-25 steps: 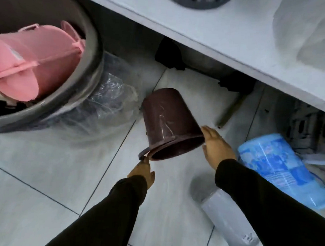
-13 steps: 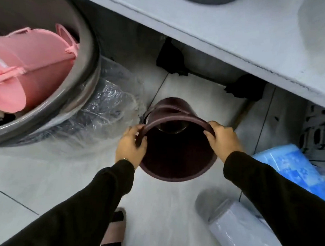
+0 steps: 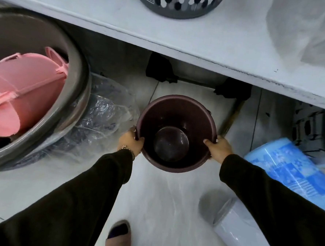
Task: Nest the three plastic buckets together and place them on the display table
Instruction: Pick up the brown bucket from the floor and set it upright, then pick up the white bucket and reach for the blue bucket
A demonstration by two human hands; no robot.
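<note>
**Brown bucket upright in both hands, first of three**

The brown bucket (image 3: 176, 133) sits mouth-up over the tiled floor (image 3: 162, 199), just in front of the display table (image 3: 220, 42), whose pale edge runs across from ten o'clock to three o'clock. The left hand (image 3: 131, 141) is clamped on the rim at nine o'clock, thumb hooked inside; the right hand (image 3: 218, 147) grips the rim at three o'clock in the same way. Whether the base rests on the tiles or hangs just above them cannot be told from this view.

The step in hand looks like gathering: one bucket is secured and nothing is nested in it. At nine o'clock a pink bucket (image 3: 22, 93) lies on its side inside a large grey tub (image 3: 78, 91), beside crumpled clear plastic wrap (image 3: 101, 115). A third bucket is not plainly identifiable; a white cylinder (image 3: 233, 226) at five o'clock and a blue patterned roll (image 3: 288, 166) at four o'clock lie nearby, but what they are is uncertain.

The next move probably calls for freeing one hand to fetch the pink bucket, then aligning the mouths the same way so one slides inside the other. The table already bears a perforated grey basket (image 3: 176, 4) at twelve o'clock, so a bare patch must be chosen.
</note>
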